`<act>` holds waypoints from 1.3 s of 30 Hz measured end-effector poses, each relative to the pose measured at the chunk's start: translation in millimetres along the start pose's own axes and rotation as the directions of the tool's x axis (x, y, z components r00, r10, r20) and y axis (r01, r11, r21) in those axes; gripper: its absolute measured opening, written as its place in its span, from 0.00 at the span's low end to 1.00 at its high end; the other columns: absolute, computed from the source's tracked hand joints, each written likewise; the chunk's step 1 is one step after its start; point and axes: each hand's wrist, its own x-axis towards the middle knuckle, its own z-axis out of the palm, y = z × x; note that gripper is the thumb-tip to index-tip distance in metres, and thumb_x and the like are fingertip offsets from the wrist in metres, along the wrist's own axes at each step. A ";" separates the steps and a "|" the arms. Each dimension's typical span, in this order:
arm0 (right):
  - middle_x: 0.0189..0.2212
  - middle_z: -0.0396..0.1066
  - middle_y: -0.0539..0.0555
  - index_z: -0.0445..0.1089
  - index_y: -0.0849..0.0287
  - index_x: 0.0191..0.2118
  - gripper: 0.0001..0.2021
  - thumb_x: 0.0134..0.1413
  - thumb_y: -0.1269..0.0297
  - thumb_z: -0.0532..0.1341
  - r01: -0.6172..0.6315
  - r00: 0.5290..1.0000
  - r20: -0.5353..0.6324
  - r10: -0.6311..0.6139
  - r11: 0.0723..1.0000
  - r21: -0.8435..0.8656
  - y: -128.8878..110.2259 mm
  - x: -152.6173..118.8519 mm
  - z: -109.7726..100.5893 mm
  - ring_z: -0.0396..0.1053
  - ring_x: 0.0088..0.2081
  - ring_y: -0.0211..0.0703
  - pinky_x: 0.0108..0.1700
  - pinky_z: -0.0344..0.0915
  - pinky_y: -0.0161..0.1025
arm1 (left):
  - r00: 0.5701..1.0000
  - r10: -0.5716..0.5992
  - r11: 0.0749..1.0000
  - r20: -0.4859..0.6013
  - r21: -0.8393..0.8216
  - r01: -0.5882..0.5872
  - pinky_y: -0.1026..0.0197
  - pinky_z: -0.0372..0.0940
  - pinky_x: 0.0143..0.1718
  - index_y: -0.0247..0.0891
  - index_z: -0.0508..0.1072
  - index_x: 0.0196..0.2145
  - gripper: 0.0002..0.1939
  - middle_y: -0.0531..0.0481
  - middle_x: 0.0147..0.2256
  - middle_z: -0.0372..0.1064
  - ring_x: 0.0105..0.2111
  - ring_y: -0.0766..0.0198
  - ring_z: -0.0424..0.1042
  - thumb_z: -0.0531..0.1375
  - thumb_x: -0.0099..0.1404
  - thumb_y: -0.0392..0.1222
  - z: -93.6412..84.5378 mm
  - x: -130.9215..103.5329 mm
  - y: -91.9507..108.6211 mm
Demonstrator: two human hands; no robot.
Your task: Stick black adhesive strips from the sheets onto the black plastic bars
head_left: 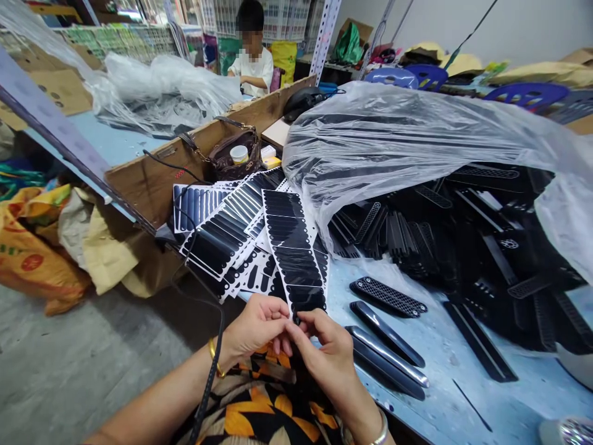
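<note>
My left hand (262, 324) and my right hand (328, 343) meet above my lap, with thumbs and fingertips pinched close together. A small dark bit shows between the fingertips, too small and too covered to name. Right behind them lies the lower end of a white-edged sheet of black strip stickers (294, 247). More sticker sheets (222, 238) are heaped under and beside it. To the right of my right hand, several long glossy black plastic pieces (389, 358) rest on the light blue table, with a mesh-patterned black piece (388, 295) beyond them.
A large pile of black plastic parts (491, 259) sits under clear plastic sheeting (417, 130) at the right. A wooden board (152, 164) edges the table; a brown bag (236, 151) stands against it. A black cord (217, 334) passes over my left forearm. Another person (254, 65) sits behind.
</note>
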 end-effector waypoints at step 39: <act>0.35 0.80 0.56 0.78 0.54 0.43 0.11 0.54 0.61 0.66 -0.138 0.918 -0.357 0.172 0.983 0.118 32.0 -28.6 -165.5 0.79 0.31 0.48 0.30 0.78 0.39 | 0.970 0.001 0.999 0.245 -0.049 0.011 0.72 0.53 0.10 0.32 0.68 0.22 0.15 0.48 0.17 0.71 0.11 0.68 0.67 0.69 0.47 0.44 77.7 87.3 41.8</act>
